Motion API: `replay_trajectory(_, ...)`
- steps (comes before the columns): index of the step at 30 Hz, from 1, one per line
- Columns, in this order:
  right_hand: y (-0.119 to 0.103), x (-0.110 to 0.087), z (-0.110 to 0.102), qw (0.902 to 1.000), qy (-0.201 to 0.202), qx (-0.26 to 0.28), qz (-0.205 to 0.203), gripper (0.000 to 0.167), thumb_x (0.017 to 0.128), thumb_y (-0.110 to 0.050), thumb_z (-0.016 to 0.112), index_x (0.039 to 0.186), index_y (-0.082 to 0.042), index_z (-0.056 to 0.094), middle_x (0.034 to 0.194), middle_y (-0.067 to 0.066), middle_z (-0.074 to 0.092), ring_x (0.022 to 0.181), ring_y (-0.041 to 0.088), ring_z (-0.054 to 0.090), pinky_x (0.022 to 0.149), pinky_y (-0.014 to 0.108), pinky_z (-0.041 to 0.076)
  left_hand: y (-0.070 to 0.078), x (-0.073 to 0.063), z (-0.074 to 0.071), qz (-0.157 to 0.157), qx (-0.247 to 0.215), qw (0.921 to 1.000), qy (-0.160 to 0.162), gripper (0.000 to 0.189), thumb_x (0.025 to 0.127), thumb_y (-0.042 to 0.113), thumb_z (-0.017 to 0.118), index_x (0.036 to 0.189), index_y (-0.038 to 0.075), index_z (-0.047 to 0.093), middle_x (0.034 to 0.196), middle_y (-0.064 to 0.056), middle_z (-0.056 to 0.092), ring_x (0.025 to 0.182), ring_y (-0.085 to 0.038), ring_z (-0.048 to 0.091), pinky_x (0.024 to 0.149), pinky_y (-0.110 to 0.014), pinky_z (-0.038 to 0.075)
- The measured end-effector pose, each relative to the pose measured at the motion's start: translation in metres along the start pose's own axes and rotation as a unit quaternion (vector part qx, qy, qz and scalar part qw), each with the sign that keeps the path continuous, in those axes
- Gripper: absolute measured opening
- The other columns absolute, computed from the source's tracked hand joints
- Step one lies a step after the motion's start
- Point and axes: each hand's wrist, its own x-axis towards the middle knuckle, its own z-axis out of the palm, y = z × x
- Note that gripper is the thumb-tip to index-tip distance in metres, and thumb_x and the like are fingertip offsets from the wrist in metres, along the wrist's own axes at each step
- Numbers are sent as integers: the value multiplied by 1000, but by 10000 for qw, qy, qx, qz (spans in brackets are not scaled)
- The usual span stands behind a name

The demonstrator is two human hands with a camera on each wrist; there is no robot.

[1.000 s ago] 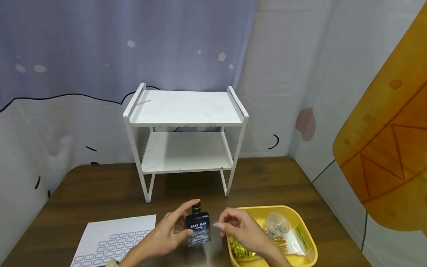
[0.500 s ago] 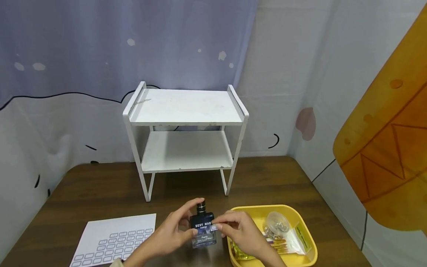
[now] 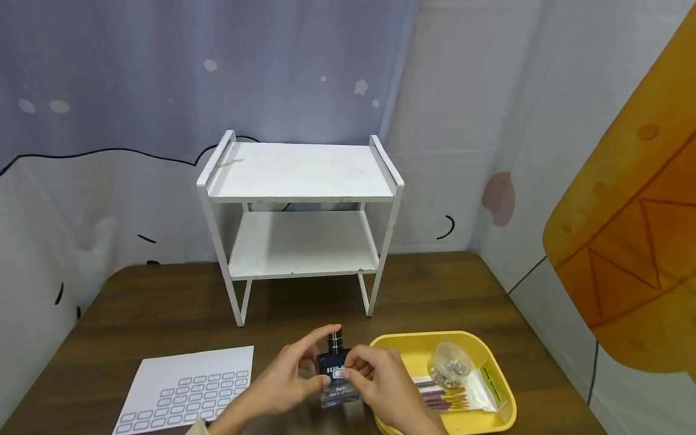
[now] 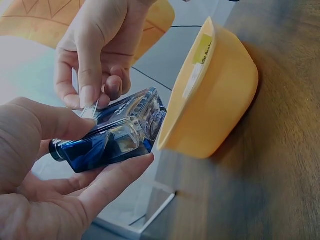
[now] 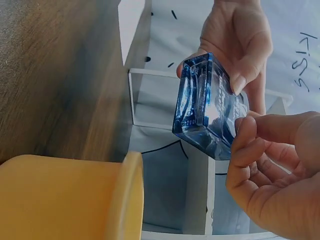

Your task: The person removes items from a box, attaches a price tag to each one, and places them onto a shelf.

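Note:
A dark blue glass perfume bottle (image 3: pixel 339 397) with a black cap is held upright above the table in the head view. My left hand (image 3: pixel 285 382) grips it from the left, index finger up at the cap and thumb on the front face. In front of the bottle, my right hand (image 3: pixel 385 386) pinches a small white label sticker (image 3: pixel 338 374) between thumb and index finger, at the printed face. The right wrist view shows the thick base of the bottle (image 5: pixel 200 100); there the right fingertips hide the sticker.
A white sheet of blue-framed labels (image 3: pixel 163 370) lies at the left. Close by on the right stands a yellow basket (image 3: pixel 508 417) holding purple-handled brushes (image 3: pixel 443 399) and a clear round container (image 3: pixel 451 362). Behind is a white two-tier shelf (image 3: pixel 304 172).
My right hand has moved left with the sticker, from beside the bottle to its front face. My left hand and the bottle have shifted slightly right.

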Motion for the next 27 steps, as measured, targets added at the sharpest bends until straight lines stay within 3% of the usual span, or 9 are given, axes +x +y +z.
replay_trajectory(5,-2,0,3,9996,169,-229,-60,10,86,-5,74,80,-9,68,71,1,69,63,-5,57,58,18,53,1,0,2,-85,-74,9999,24,78,81,-5,72,150,14,41,86,-5,65,74,-4,61,71,-23,55)
replay_trajectory(14,-2,0,7,9975,381,-581,-118,15,85,-5,76,76,-10,65,69,-1,68,61,-6,55,55,16,50,2,1,5,172,51,9998,77,79,79,-8,72,148,14,42,89,-8,67,73,-3,61,67,-23,54)
replay_trajectory(27,0,-2,11,9943,650,-834,-158,19,85,-11,78,74,-13,63,68,-5,66,61,-6,53,55,15,49,2,2,7,-15,156,9998,121,78,79,-5,74,148,17,43,89,-5,66,72,-3,60,66,-24,53)
